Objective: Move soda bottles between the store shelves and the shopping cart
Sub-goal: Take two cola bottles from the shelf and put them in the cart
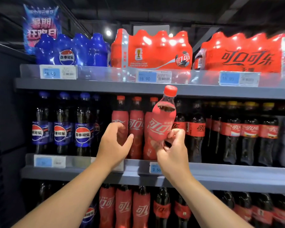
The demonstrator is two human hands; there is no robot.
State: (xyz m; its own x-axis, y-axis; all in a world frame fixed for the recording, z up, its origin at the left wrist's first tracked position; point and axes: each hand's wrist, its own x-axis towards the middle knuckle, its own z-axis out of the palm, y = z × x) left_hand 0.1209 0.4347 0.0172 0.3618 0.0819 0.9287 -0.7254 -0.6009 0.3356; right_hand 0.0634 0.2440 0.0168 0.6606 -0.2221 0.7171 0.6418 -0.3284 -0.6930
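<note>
Shelf edge (105, 89) close above caps (121, 97)

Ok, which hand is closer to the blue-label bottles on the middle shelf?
Left. The left hand is just right of the blue-label bottles; the right hand is farther right, gripping a red bottle.

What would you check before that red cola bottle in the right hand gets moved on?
1. Grip: ok, right hand pinches the red cola bottle low on its body.
2. Seal: ok, red cap is on.
3. Bottle upright: not ok, it leans with the cap to the right.
4. Free hand: ok, left hand holds nothing.
5. Shelf neighbours: ok, red row stands upright.
6. Destination: cannot tell, no cart in view.
</note>
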